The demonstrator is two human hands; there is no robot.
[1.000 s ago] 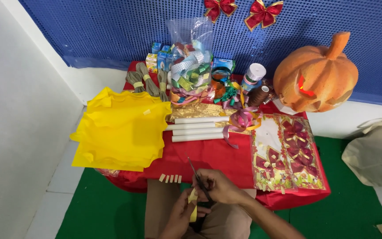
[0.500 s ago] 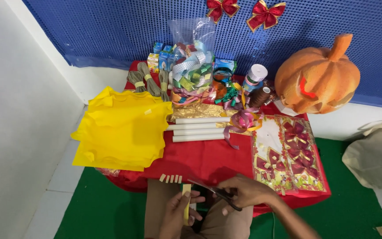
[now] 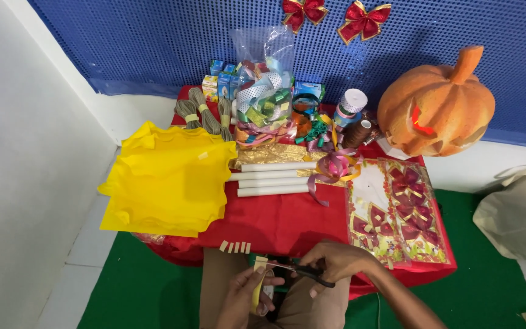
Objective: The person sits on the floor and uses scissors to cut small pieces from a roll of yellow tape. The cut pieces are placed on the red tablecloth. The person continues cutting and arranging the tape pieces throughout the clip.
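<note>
— Yellow strip of paper (image 3: 257, 286), is that what the left hand (image 3: 246, 298) has?

— Yes. The fingers are closed around it just below the near edge of the table (image 3: 275, 222), and the strip stands roughly upright above the person's lap.

— And the right hand (image 3: 336, 263)?

— Clenched on the black handles of a pair of scissors (image 3: 302, 272). The blades point left and meet the top of the strip.

— Anything close by on the red cloth?

— A row of small cut pieces (image 3: 235, 247) sits at the table's near edge, just above the left hand. Further back lie three white rolls (image 3: 272, 178) side by side, with a curled pink and yellow ribbon (image 3: 335, 167) touching their right ends.

— What about the sides?

— A stack of yellow sheets (image 3: 165, 183) hangs over the left end. On the right are two clear packs of red bows (image 3: 397, 213), and behind them an orange pumpkin (image 3: 436, 106). A clear bag of mixed ribbons (image 3: 264, 97) stands at the back against the blue wall.
</note>
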